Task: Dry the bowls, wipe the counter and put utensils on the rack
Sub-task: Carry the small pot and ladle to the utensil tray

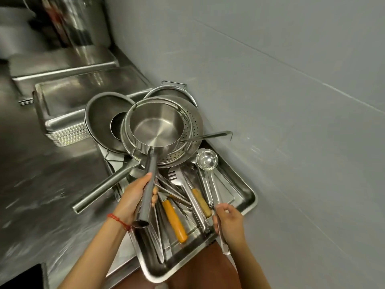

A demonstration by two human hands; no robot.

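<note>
My left hand (pixel 135 197) grips the long tubular handle of a steel saucepan (pixel 155 130). The pan's bowl sits in a perforated steel colander (pixel 191 130), tilted toward me. My right hand (pixel 228 223) holds a thin steel utensil handle (pixel 223 243) at the near right edge of a steel tray (pixel 245 197). In the tray lie several utensils: a ladle (pixel 207 159), tongs, a slotted turner (pixel 173 176) and two tools with orange and wooden handles (pixel 174 220). A dark wok (pixel 100 122) leans left of the colander.
A second long steel handle (pixel 104 184) juts out over the steel counter (pixel 41 184). Stacked steel trays (pixel 62 113) lie behind the wok, with a tall steel pot (pixel 83 21) beyond. A grey wall (pixel 291 101) closes the right side.
</note>
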